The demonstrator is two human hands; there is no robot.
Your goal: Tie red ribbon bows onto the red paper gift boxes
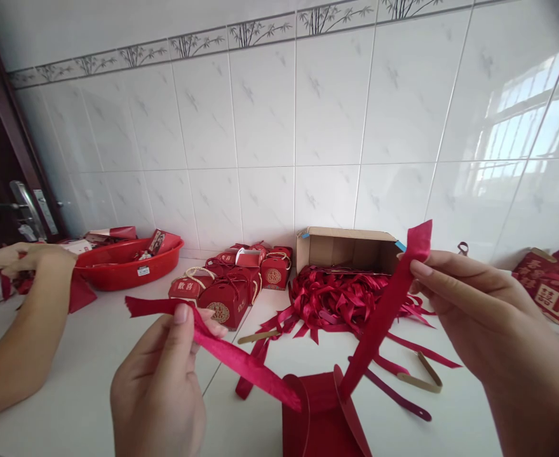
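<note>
A red gift box (322, 419) stands at the bottom centre, its lower part cut off by the picture's edge. A red ribbon (248, 368) runs through its two rounded side flaps, with one end raised to each side. My left hand (165, 374) pinches the left end between thumb and fingers, and a short tail sticks out beyond the thumb. Higher up on the right, my right hand (479, 317) pinches the other end near its tip. Both ribbon ends are pulled up and outward, apart from each other.
Behind the box, a cardboard carton (350, 244) lies with a heap of red ribbons (336, 295) spilling out. Finished-looking red boxes (222, 304) cluster left of it. A red basin (131, 266) stands further left, beside another person's arm (26, 336). Loose strips (398, 397) lie at right.
</note>
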